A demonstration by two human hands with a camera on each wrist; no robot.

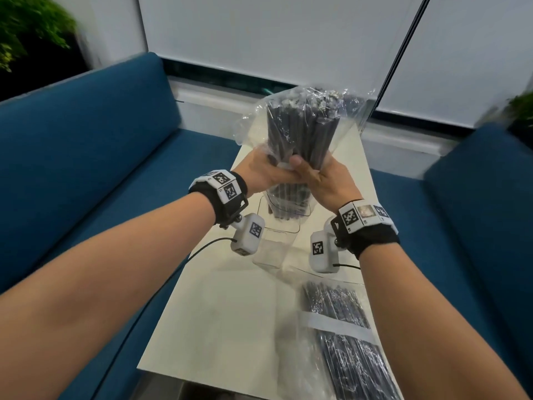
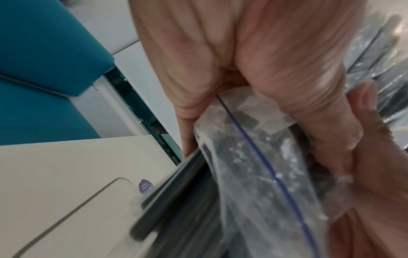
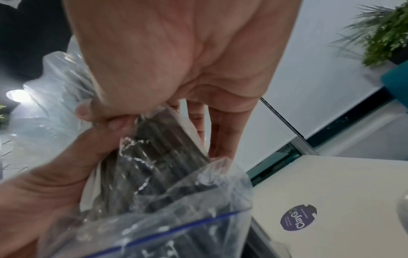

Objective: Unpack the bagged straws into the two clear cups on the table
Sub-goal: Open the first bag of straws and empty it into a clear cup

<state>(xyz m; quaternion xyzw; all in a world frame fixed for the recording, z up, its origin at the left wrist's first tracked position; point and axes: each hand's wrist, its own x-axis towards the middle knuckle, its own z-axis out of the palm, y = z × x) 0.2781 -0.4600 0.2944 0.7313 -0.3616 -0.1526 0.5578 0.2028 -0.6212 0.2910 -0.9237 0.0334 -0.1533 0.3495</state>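
Note:
I hold a clear zip bag (image 1: 302, 122) of black straws (image 1: 297, 134) upright over the table, mouth down. My left hand (image 1: 268, 171) and right hand (image 1: 323, 177) both grip its middle, thumbs side by side. The bundle's lower end (image 1: 288, 206) reaches into the far clear cup (image 1: 262, 207). A second clear cup (image 1: 274, 249) stands just in front, with no straws in it. In the left wrist view, dark straws (image 2: 167, 197) slide out beside the bag (image 2: 253, 165). The right wrist view shows the bag's blue zip line (image 3: 176, 230) under my right hand (image 3: 176, 61).
A second sealed bag of black straws (image 1: 343, 336) lies on the white table (image 1: 219, 313) at the near right. Blue sofas (image 1: 101, 157) flank the narrow table on both sides. A purple sticker (image 3: 298, 220) shows on a cup. Plants stand in the far corners.

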